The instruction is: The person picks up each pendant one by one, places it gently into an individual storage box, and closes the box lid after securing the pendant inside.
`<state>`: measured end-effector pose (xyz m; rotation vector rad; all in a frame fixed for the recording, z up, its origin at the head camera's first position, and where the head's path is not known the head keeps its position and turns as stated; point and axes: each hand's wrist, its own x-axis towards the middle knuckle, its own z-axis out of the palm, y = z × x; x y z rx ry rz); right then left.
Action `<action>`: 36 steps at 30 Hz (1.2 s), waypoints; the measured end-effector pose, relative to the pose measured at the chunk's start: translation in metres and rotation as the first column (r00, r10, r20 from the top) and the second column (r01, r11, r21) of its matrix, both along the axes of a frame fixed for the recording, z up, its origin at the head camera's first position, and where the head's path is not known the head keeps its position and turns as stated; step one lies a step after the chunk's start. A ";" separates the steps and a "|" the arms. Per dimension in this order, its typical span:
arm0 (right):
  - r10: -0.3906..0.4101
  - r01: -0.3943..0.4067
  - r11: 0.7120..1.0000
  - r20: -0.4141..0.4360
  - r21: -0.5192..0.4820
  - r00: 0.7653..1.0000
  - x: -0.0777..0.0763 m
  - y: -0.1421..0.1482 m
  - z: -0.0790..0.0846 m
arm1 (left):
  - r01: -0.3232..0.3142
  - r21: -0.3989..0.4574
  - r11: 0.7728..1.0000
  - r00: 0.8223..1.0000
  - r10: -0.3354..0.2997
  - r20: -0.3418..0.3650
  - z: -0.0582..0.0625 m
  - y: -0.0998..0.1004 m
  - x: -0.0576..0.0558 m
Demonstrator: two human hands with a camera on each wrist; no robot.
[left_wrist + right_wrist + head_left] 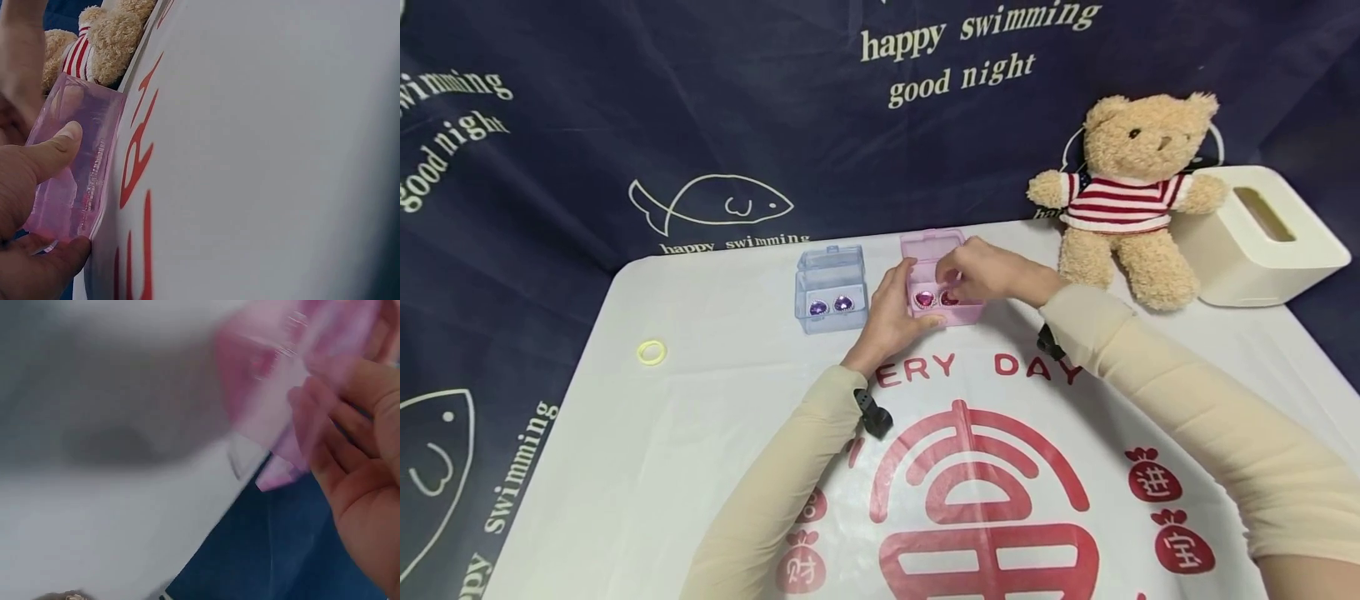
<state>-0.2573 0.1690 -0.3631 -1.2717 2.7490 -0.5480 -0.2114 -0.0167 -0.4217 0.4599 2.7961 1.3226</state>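
An open pink see-through box (964,315) stands toward the back of the table, its lid raised. Two red gem pieces with sparkly silvery rims are inside, the left red gem (925,298) in plain sight. My left hand (891,317) grips the box from the left, with the thumb (59,147) on its front wall. From the right, my right hand (988,268) reaches in; its bent fingers pinch the right-hand red gem (951,300), partly covering it. Beside the left hand stands an open blue box (829,321) with two purple gem pieces (842,303).
A yellow ring (652,352) lies on the left of the white table cover (700,433). At the back right sit a teddy bear (1131,200) in a striped shirt and a cream tissue box (1262,275). A dark blue printed curtain (820,133) hangs behind the table.
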 end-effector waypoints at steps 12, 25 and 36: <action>-0.503 0.767 0.568 0.611 -0.298 0.610 -0.018 0.014 0.000 | -0.048 0.034 0.998 0.998 0.047 0.035 0.000 0.003 0.001; -0.070 0.863 0.401 0.929 -0.307 0.363 -0.019 0.004 0.002 | -0.071 0.026 0.997 0.995 0.069 0.066 0.001 0.002 0.000; -0.037 0.742 0.433 0.812 -0.512 0.582 0.004 0.013 -0.011 | -0.066 0.033 0.997 0.995 0.063 0.078 0.001 0.001 -0.001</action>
